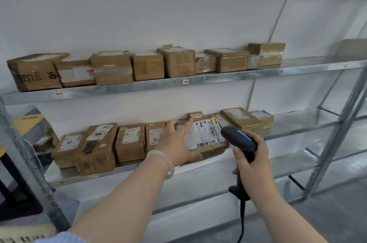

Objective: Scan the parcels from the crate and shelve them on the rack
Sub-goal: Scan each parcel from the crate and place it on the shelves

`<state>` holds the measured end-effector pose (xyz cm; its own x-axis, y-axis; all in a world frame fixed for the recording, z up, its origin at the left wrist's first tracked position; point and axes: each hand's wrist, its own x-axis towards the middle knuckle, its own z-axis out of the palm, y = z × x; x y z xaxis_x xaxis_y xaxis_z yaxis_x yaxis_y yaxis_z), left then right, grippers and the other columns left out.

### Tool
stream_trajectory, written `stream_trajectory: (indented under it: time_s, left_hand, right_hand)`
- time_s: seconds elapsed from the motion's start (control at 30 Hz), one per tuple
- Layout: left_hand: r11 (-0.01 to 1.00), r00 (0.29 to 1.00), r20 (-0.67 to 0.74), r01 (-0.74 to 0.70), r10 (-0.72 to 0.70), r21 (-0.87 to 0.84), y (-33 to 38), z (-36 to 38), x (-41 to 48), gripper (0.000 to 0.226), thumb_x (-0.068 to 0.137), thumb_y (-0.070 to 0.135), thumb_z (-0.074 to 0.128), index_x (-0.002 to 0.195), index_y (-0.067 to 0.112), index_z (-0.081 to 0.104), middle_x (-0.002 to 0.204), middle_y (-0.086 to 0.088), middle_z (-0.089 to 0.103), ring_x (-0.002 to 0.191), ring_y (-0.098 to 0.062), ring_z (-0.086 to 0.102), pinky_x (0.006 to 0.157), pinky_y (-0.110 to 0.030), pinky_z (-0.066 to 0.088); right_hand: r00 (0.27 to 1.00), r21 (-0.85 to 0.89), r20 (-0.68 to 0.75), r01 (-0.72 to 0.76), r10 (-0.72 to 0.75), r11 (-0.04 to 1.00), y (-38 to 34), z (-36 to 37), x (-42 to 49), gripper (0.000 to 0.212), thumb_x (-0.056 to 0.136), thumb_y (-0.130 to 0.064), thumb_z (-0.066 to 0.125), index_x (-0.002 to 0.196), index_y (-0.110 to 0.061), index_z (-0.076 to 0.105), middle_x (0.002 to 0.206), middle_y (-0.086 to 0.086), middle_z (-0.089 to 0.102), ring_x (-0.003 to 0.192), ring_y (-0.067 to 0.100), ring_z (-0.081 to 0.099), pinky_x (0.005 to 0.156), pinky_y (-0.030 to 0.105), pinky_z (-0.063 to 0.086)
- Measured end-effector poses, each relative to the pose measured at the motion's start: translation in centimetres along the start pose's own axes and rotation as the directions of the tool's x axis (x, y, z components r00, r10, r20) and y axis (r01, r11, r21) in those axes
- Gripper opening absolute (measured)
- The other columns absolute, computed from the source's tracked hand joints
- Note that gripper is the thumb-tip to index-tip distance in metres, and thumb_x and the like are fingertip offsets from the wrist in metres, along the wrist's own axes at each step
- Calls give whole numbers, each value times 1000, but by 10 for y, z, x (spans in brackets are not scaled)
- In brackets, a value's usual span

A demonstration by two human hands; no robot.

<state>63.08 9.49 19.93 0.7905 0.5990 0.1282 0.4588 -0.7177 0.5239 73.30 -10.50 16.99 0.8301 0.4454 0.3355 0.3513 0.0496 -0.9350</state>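
Note:
My left hand grips a brown cardboard parcel with a white barcode label, resting tilted on the lower shelf of the metal rack. My right hand holds a dark corded barcode scanner with a blue light, its head close to the parcel's label on the right. Several other brown parcels stand in a row on the same shelf to the left, and more lie behind to the right. The crate is out of view.
The upper shelf carries a row of several brown boxes. A rack upright stands at the right, another at the left. The scanner cable hangs down. Yellow packages sit at far left.

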Motion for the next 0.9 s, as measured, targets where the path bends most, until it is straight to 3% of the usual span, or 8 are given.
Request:
stream_trajectory:
  time_s: [0.17,0.27,0.43,0.6,0.73,0.87,0.9]
  left_hand:
    - [997,997,37,-70,71,-27,87,41,52,116,63,62,84,153,52,12,153,19,2,145,-28,19,119,-47,26]
    - [992,991,55,-116,119,-48,135,67,78,113,65,61,83,154,48,15,152,19,4,144,-27,21,120,-47,26]
    - [980,985,29,-166,171,-110,204,97,118,109,64,60,84,152,50,20,151,24,4,142,-28,26,118,-45,31]
    - [966,980,2,-195,198,-168,259,107,158,104,68,56,84,151,52,21,154,23,-4,146,-29,20,119,-44,27]
    - [942,966,-77,-259,248,-212,292,119,185,105,70,53,84,151,51,18,157,23,-14,149,-29,17,119,-44,24]
    - [905,949,-122,-313,289,-288,320,132,215,104,72,51,84,151,50,17,161,10,6,146,-26,26,118,-45,31]
    - [886,945,-134,-327,299,-328,327,134,224,104,72,49,84,152,49,18,160,7,15,144,-24,30,116,-43,35]
  right_hand:
    - [995,37,-83,-49,52,998,18,-86,58,47,93,-26,65,105,-67,45,104,-10,66,54,22,67,51,25,52]
    - [992,50,-109,-60,65,997,25,-134,88,46,92,-25,66,106,-64,47,98,-4,69,57,24,68,60,37,57]
    - [988,46,-151,-29,36,999,31,-198,131,47,94,-24,64,105,-66,46,84,-7,70,56,25,68,49,23,51]
    - [979,107,-202,-6,28,994,33,-235,173,47,95,-23,64,105,-66,46,98,-2,69,58,30,68,63,38,54]
    - [963,124,-268,26,8,992,37,-257,207,46,95,-24,64,106,-66,47,98,-6,69,60,29,70,57,34,55]
    - [938,127,-347,42,5,991,40,-274,240,44,93,-32,66,110,-67,46,113,-4,66,87,35,70,81,50,58]
    - [930,126,-367,55,-5,991,39,-277,249,43,93,-33,66,110,-68,46,113,-4,66,83,34,71,78,49,59]
